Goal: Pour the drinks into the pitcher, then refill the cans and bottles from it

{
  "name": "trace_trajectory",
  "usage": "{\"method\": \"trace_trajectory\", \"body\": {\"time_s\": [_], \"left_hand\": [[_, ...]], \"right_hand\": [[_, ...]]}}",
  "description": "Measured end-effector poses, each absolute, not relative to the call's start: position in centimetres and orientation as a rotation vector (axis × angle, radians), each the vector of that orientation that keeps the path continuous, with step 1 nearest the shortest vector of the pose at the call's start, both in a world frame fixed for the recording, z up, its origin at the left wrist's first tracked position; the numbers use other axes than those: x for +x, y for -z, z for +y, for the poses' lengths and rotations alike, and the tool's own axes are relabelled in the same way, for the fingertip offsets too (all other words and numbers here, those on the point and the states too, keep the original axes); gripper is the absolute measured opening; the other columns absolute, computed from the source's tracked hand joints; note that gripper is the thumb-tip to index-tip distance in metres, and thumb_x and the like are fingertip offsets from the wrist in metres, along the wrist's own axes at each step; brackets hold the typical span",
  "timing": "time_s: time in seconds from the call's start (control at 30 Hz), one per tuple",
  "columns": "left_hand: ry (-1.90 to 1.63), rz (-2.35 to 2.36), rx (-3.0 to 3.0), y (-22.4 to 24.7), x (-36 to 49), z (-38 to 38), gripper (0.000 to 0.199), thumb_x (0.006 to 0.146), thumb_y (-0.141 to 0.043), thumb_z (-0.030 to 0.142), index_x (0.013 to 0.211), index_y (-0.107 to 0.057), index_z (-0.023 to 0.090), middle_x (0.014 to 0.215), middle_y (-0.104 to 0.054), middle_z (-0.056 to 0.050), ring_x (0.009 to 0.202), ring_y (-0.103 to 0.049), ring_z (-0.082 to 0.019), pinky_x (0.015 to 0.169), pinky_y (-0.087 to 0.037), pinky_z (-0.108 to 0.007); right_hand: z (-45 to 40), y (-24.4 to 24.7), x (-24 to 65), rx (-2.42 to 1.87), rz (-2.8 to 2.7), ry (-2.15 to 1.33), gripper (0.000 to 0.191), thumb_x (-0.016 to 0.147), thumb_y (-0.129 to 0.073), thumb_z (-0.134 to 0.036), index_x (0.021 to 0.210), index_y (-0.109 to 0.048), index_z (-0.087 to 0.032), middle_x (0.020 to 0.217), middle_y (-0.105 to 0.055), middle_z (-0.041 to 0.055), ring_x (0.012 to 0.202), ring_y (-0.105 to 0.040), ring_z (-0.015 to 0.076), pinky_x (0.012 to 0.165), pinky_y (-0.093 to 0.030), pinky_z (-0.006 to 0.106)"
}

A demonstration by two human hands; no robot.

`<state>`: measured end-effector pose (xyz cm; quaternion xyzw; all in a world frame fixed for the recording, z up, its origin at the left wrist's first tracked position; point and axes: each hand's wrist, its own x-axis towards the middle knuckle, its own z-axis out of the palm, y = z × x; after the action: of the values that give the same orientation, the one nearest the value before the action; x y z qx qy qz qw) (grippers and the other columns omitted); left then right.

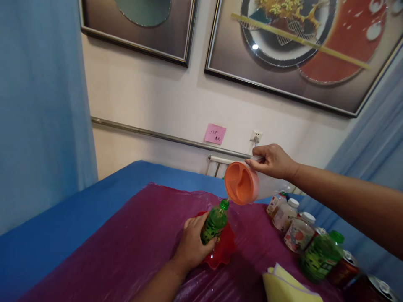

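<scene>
My left hand (192, 243) is wrapped round a small green bottle (217, 220), which leans to the right over a red scalloped dish (225, 247). Up and to the right, my right hand (273, 161) grips the handle of a clear pitcher (270, 184) with an orange lid (241, 183). The pitcher is tipped to the left, its lid facing the bottle. Its spout edge is close to the bottle's mouth, with what looks like a thin trickle between them. The bottle's cap is not visible.
White-capped jars (299, 235), a larger green bottle (321, 256) and cans (343, 268) line the right side. A folded yellow cloth (288, 287) lies at the front. Purple plastic sheeting (126, 247) covers the blue table surface (151, 172).
</scene>
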<state>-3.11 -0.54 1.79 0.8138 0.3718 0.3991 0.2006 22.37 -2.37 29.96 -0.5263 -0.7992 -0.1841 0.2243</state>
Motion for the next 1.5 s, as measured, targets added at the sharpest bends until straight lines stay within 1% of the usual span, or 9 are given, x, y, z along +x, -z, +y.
{"method": "trace_trajectory", "body": {"time_s": [0.3, 0.47, 0.7, 1.07, 1.3, 1.5], "left_hand": [[-1.134, 1.049, 2.271, -1.94, -3.17, -0.66, 0.066, 0.074, -0.076, 0.030, 0.138, -0.057, 0.025, 0.130, -0.071, -0.010, 0.118, -0.064, -0.033, 0.106, -0.044, -0.053], [-1.164, 1.044, 2.259, -1.89, -3.13, -0.57, 0.066, 0.073, -0.076, 0.028, 0.136, -0.059, 0.026, 0.128, -0.072, -0.009, 0.117, -0.065, -0.033, 0.105, -0.046, -0.052], [-1.148, 1.043, 2.267, -1.78, -3.16, -0.52, 0.067, 0.073, -0.075, 0.029, 0.138, -0.057, 0.027, 0.130, -0.071, -0.009, 0.118, -0.064, -0.033, 0.106, -0.044, -0.053], [-1.172, 1.036, 2.253, -2.03, -3.17, -0.76, 0.067, 0.073, -0.075, 0.029, 0.137, -0.059, 0.028, 0.128, -0.072, -0.009, 0.116, -0.065, -0.032, 0.105, -0.046, -0.052], [-1.127, 1.046, 2.259, -2.18, -3.16, -0.77, 0.068, 0.073, -0.074, 0.027, 0.139, -0.057, 0.026, 0.130, -0.071, -0.009, 0.118, -0.064, -0.033, 0.106, -0.044, -0.052], [-1.126, 1.035, 2.258, -2.18, -3.16, -0.77, 0.067, 0.074, -0.074, 0.028, 0.139, -0.056, 0.026, 0.129, -0.071, -0.009, 0.117, -0.064, -0.032, 0.106, -0.044, -0.051]], "right_hand": [[-2.45, -30.08, 22.35, -1.446, -2.205, 0.532, 0.046, 0.082, -0.053, -0.055, 0.057, -0.032, -0.024, 0.052, -0.035, -0.0040, 0.051, -0.030, 0.0106, 0.055, -0.023, 0.029], [-2.55, -30.24, 22.41, -1.439, -2.217, 0.514, 0.045, 0.083, -0.055, -0.054, 0.057, -0.033, -0.023, 0.052, -0.036, -0.0037, 0.051, -0.030, 0.0106, 0.055, -0.023, 0.029], [-2.67, -30.26, 22.29, -1.442, -2.218, 0.509, 0.045, 0.082, -0.054, -0.053, 0.057, -0.032, -0.024, 0.052, -0.036, -0.0038, 0.051, -0.030, 0.0105, 0.055, -0.023, 0.029], [-2.67, -30.29, 22.40, -1.440, -2.205, 0.517, 0.045, 0.082, -0.055, -0.054, 0.057, -0.032, -0.024, 0.052, -0.037, -0.0032, 0.051, -0.030, 0.0109, 0.055, -0.023, 0.029], [-2.68, -30.17, 21.98, -1.431, -2.222, 0.512, 0.044, 0.082, -0.053, -0.053, 0.058, -0.031, -0.024, 0.052, -0.035, -0.0036, 0.051, -0.031, 0.0109, 0.054, -0.023, 0.030], [-2.71, -30.11, 21.71, -1.428, -2.243, 0.514, 0.044, 0.083, -0.053, -0.055, 0.058, -0.033, -0.024, 0.053, -0.036, -0.0036, 0.052, -0.032, 0.0110, 0.056, -0.023, 0.030]]}}
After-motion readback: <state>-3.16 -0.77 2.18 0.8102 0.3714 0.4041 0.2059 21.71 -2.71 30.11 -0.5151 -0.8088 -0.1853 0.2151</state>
